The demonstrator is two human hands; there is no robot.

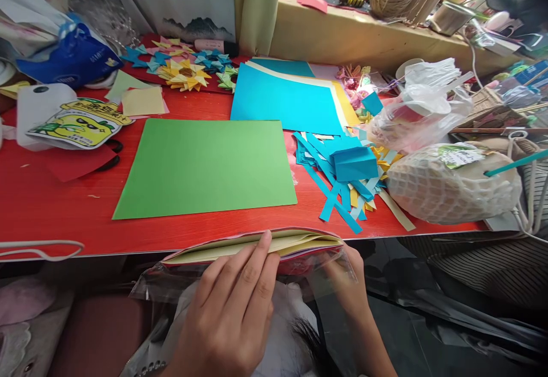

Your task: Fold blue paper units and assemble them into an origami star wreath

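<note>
Close to my body, below the table's front edge, a stack of coloured paper (306,240) with pale yellow and red sheets sits in a clear plastic bag (160,280). My left hand (235,303) reaches over the stack's top edge, its long fingers close together on the sheets and its thumb hidden. At the right end, my right hand (349,277) grips the bag and stack, its fingers partly hidden by the plastic. Just beyond them a green sheet (209,166) lies flat on the red table (81,217).
Blue sheets (286,97) lie behind the green one. Blue paper strips (338,166) are piled to the right, beside a netted coconut (454,183) with a straw. Folded paper flowers (184,75) sit at the back. A yellow pouch (81,126) and white cord (43,248) are left.
</note>
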